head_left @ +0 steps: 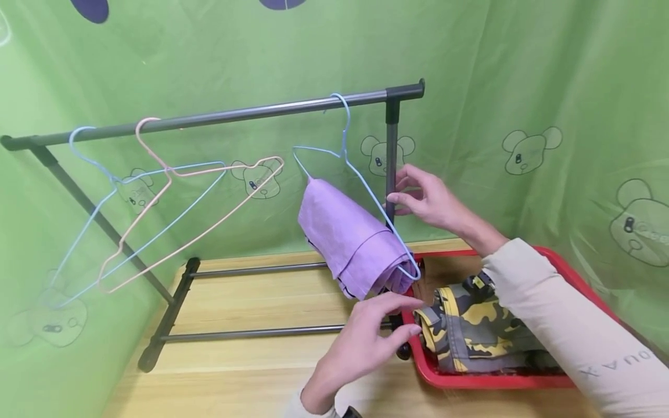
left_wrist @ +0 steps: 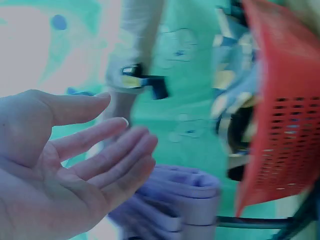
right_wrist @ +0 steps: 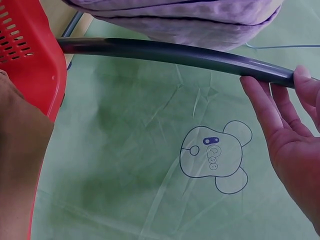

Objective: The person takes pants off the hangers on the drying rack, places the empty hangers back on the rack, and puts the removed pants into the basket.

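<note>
A folded purple garment (head_left: 340, 226) hangs over the lower bar of a light-blue hanger (head_left: 345, 153) at the right end of the clothes rack's rail (head_left: 251, 113). My right hand (head_left: 431, 200) holds the rack's right upright pole (head_left: 391, 154). In the right wrist view, thumb and fingers lie on opposite sides of that pole (right_wrist: 190, 56). Just below the garment is my left hand (head_left: 360, 337), thumb and fingers apart, holding nothing. The left wrist view shows its palm (left_wrist: 65, 190) beside the purple cloth (left_wrist: 200, 202), fingers loosely bent.
A red basket (head_left: 502, 381) at the right contains a yellow, grey and black camouflage garment (head_left: 486, 331). A blue hanger (head_left: 94, 216) and a pink hanger (head_left: 198, 230) hang at the rail's left. The rack's base bars (head_left: 261, 333) lie on a wood-grain surface (head_left: 251, 371), before a green curtain (head_left: 235, 58).
</note>
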Demonstrator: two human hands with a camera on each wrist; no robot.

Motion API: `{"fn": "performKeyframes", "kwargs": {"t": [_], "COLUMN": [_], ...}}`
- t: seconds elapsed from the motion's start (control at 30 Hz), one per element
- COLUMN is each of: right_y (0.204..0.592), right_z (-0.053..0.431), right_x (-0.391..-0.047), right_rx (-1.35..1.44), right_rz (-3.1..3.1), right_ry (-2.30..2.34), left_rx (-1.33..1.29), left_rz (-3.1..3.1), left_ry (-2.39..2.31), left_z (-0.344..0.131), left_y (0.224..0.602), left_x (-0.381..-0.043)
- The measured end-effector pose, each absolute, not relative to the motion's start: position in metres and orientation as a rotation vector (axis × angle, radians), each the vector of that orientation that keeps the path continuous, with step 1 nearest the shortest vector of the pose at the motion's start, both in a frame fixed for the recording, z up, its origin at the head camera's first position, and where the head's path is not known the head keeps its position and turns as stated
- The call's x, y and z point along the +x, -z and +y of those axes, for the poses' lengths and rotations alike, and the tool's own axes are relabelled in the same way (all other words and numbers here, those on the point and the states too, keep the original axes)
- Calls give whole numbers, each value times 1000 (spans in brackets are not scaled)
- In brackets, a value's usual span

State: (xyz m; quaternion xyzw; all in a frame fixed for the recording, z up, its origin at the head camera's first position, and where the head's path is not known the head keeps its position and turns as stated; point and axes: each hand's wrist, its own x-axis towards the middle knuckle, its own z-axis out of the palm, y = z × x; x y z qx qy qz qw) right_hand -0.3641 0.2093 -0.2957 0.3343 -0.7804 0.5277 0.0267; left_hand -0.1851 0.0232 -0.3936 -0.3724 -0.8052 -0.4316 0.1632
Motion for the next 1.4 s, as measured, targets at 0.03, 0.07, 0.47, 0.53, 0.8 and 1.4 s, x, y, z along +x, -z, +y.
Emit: {"fn": "performKeyframes", "kwargs": {"t": [0.03, 0.07, 0.47, 0.53, 0.8, 1.4], "right_y": [296, 296, 295, 295, 290, 291], "right_z": [209, 209, 179, 178, 190, 199], "right_x": [-364, -364, -373, -373, -371, -375], "right_rx": [1032, 1032, 1115, 1111, 1082, 1067], "right_rz": [-2411, -2409, -2388, -2382, -2398, -2401], "right_ry": [-1634, -1637, -1679, -1681, -1657, -1706], "left_rx": [-1046, -1026, -730, -704, -736, -519], "left_rz": [-2269, -2233, -1819, -1815, -1611, -1384], "left_ry": [1295, 1367, 1872, 1976, 2516, 2571], "left_z": [21, 18, 6, 7, 22, 15], "left_y": [390, 385, 347, 342, 329, 330], "left_x": [-184, -182, -192, -196, -212, -208]}}
